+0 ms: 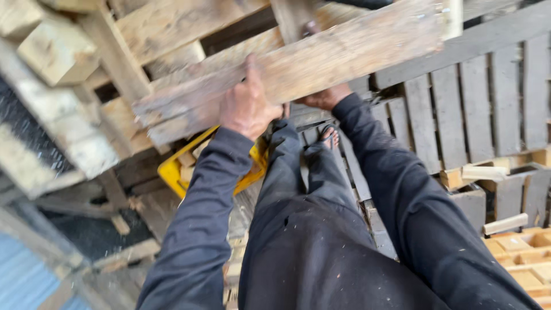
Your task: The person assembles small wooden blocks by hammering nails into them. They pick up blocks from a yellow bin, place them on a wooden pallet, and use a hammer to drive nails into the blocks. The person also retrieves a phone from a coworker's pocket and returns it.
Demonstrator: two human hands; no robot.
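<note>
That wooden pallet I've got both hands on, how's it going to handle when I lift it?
The pallet looks stiff: thick boards on solid blocks. It is probably heavy and awkward, spanning well beyond the left hand and right hand. The rough, weathered wood should not slip, but may splinter bare skin.

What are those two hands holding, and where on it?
A wooden pallet: left hand on its lower edge board, right hand under that same edge.
</note>
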